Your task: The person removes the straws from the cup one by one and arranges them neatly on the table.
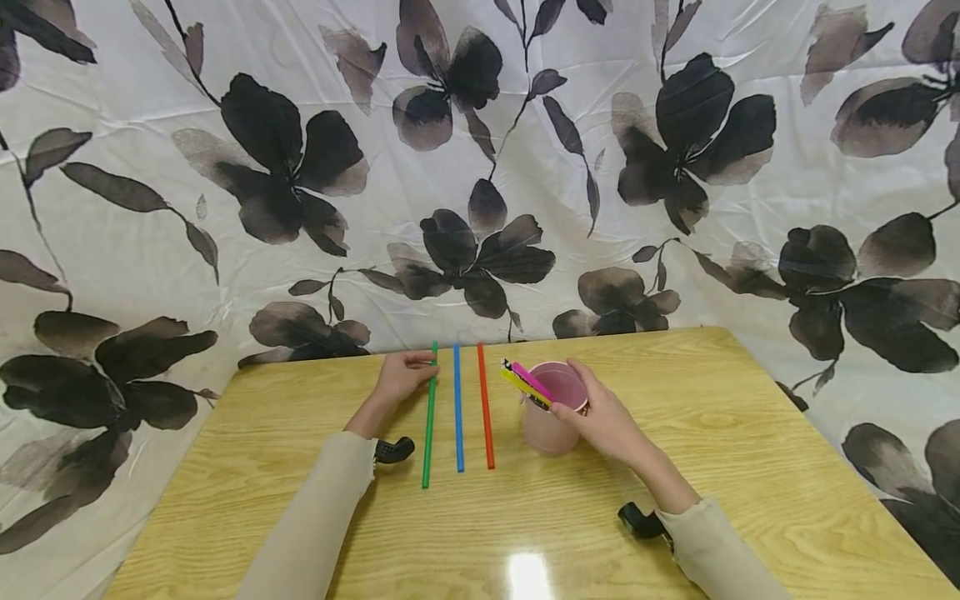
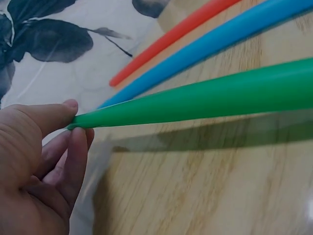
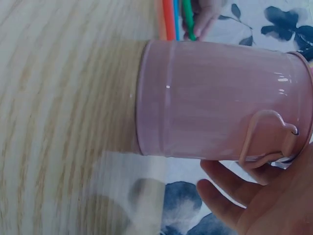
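My left hand (image 1: 403, 377) pinches the far end of a green straw (image 1: 430, 425) between thumb and fingers. Seen from the left wrist, the straw (image 2: 195, 102) runs from the fingertips over the table, its shadow beneath it. A blue straw (image 1: 459, 417) and a red straw (image 1: 486, 417) lie roughly parallel to its right. With my right hand (image 1: 607, 421) I grip a pink pail (image 1: 551, 433) around its rim; a small wire handle (image 3: 249, 139) shows on its side. A pink pen (image 1: 528, 379) and a yellow pen (image 1: 517, 385) lean out over the left rim, close to my thumb.
The wooden table (image 1: 300, 500) ends at a back edge just behind the straws' far ends. Behind it hangs a white floral cloth (image 1: 525, 167). Black wrist devices (image 1: 394, 451) sit at both cuffs.
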Motion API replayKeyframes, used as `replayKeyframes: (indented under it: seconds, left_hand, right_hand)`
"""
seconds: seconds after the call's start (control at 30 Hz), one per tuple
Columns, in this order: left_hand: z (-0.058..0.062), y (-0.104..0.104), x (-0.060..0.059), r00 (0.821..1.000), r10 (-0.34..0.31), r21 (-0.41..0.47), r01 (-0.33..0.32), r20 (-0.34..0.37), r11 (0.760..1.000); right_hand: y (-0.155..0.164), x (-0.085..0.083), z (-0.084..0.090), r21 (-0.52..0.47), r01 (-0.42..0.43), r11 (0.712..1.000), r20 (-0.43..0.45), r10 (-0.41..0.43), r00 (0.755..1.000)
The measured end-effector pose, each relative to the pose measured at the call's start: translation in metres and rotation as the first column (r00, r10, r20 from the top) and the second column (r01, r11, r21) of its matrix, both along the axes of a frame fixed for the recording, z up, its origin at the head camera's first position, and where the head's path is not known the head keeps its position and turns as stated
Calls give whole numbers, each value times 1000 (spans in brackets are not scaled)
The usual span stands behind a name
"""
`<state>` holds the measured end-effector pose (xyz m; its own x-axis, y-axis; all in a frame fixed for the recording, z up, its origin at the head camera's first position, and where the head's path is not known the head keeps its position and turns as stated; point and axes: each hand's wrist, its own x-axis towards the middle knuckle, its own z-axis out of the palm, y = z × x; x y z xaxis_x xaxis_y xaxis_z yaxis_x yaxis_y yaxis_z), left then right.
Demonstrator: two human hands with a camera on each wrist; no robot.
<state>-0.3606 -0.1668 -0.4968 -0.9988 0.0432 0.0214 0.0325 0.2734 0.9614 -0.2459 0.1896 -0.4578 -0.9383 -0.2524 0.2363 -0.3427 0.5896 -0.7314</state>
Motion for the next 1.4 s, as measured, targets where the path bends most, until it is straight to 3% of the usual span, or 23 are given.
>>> replayKeyframes:
  seconds: [0.17,0.37,0.73,1.1,1.4]
  left_hand:
    - [-7,0,0,999,10,-10,-10,37,1000]
    - [-7,0,-2,999,29,-28,-28,20,999]
    - [-2,2,-9,998,62,-103,-62,-8,993]
    - [-1,9,-5,994,109,-153,-112,-27,982]
    - [-4,10,-7,992,108,-191,-118,-64,975]
  right_hand:
    - [-2,2,-1,-88,-24,996,27,27,999]
    - [-7,2,2,-172,42,984,96,-26,995]
    - [-3,0,1,-205,-40,978,90,60,994]
    - [-6,2,-3,-247,4,969,71,14,997]
    - [-5,3,-4,-252,2,968,85,20,996]
